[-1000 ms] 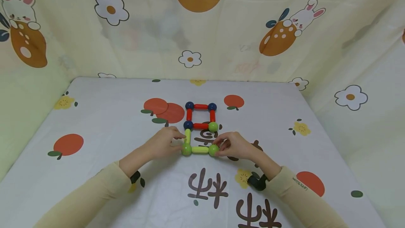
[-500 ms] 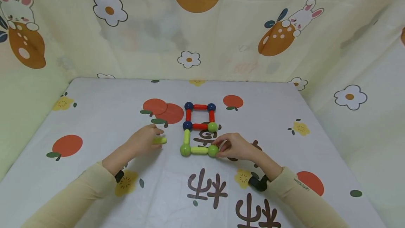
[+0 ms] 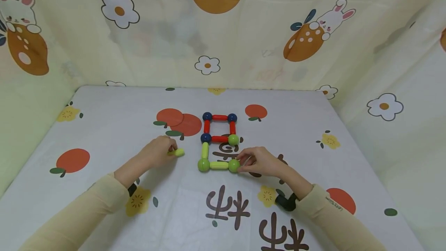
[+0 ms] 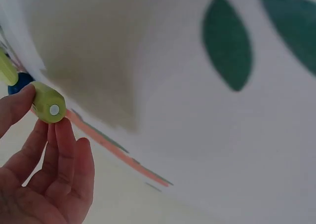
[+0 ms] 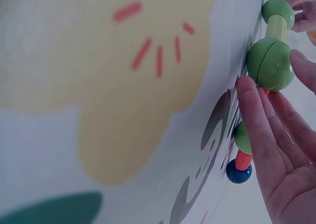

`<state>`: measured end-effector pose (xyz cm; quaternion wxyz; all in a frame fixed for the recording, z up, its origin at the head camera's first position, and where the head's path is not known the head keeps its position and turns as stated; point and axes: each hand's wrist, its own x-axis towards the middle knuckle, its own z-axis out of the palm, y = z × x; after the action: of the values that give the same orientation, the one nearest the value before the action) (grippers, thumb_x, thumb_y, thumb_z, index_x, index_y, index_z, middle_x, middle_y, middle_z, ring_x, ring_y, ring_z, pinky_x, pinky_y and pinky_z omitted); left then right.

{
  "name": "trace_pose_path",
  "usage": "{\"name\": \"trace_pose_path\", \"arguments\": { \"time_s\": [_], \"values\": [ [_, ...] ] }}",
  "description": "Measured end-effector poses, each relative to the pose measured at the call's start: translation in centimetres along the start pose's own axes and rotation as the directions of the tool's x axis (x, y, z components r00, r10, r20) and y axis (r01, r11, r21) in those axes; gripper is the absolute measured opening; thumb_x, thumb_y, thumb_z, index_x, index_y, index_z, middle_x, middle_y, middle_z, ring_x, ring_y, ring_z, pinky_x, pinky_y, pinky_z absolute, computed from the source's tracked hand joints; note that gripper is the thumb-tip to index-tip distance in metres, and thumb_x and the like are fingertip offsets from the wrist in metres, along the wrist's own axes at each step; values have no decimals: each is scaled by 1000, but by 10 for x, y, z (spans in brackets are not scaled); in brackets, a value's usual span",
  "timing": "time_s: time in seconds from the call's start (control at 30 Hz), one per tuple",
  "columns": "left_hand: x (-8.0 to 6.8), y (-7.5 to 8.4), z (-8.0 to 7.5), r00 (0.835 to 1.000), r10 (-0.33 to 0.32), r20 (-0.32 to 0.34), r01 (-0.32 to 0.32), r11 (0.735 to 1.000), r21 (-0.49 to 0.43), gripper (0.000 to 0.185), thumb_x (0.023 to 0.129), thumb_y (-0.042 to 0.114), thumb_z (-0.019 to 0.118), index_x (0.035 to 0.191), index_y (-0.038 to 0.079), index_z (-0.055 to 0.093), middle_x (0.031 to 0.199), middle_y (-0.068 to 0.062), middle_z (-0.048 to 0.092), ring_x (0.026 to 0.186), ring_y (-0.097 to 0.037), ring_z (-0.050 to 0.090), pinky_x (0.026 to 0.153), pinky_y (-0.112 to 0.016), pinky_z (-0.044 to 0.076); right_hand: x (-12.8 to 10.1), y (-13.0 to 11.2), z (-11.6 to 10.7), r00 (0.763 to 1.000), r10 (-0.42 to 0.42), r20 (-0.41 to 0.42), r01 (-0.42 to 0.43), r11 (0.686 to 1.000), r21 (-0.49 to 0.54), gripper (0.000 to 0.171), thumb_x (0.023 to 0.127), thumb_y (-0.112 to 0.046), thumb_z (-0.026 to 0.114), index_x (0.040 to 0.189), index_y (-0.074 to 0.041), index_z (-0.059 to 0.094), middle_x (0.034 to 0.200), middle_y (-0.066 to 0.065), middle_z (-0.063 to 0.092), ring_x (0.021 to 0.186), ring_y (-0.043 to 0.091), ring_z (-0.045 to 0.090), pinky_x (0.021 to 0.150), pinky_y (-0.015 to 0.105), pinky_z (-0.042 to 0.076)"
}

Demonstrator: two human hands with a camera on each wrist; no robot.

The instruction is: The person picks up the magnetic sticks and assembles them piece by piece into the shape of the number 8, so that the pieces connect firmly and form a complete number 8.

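White cloth printed with oranges covers the table, cartoon curtains behind. Our left hand pinches a yellow-green rod left of the frame; our right hand grips the near-right green ball.

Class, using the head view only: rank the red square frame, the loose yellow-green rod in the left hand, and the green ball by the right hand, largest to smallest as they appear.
1. Red square frame
2. Yellow-green rod, pinched by the left hand and partly hidden
3. Green ball, touched by the right hand
The rod and ball look close in size; that order is unsure.
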<state>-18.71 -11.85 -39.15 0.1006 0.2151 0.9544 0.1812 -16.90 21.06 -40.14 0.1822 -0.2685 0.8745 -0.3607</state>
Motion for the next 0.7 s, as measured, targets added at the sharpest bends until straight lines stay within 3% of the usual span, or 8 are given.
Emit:
{"name": "trace_pose_path", "arguments": {
  "time_s": [0.33,0.7],
  "values": [
    [10,22,-7,1000,-4,9,4,998,-59,19,80,9,66,95,-2,64,86,-8,61,77,-18,54,72,-32,48,1,2,0,1000,-4,-15,4,1000,-18,27,79,-18,72,99,-3,63,86,4,65,70,11,61,65,20,50],
    [30,63,-3,999,19,-28,-23,990,-141,27,81,13,67,105,0,64,82,-6,58,74,-17,51,61,-24,45,3,0,3,1000,-10,-18,9,1000,-24,26,78,-17,73,97,-3,62,84,2,64,69,11,60,63,20,49]
  ]
}}
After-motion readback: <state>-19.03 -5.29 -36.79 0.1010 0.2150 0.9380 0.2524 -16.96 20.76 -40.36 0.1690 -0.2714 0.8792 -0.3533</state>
